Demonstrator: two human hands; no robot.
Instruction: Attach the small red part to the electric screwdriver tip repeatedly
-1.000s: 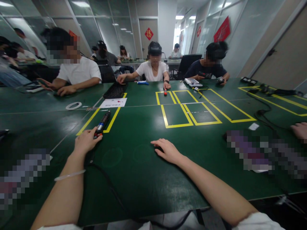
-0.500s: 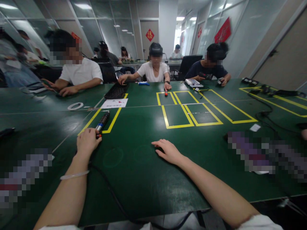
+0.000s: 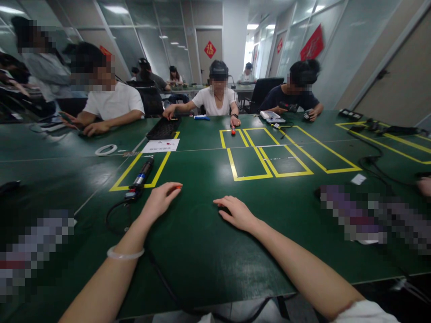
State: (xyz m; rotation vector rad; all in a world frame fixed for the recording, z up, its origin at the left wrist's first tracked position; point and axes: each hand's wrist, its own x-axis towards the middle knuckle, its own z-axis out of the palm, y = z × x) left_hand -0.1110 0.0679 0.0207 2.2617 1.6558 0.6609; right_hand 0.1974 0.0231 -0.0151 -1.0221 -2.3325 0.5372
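Note:
My left hand (image 3: 161,199), a pale bangle on its wrist, is closed in a pinch just above the green table (image 3: 202,278). A small orange piece (image 3: 179,187) shows at its fingertips; the rest is covered by the fingers. To the left of that hand lies a black and silver cylindrical tool (image 3: 141,176) with a blue band. Its body rests inside a yellow tape outline (image 3: 160,172), its cabled end across the near line. My right hand (image 3: 235,211) rests on the table, thumb and fingers apart, holding nothing.
A printed sheet (image 3: 161,145) and a black tray (image 3: 163,129) lie beyond the tool. More yellow tape outlines (image 3: 251,178) mark the table. Opposite, a co-worker's hand (image 3: 235,121) is at a red-orange object (image 3: 233,130). A black cable (image 3: 161,273) runs below my left wrist.
My left hand has moved right, away from the tool's near end, with the orange piece at its fingertips. The tool's cabled end is now uncovered. My right hand has stayed in place.

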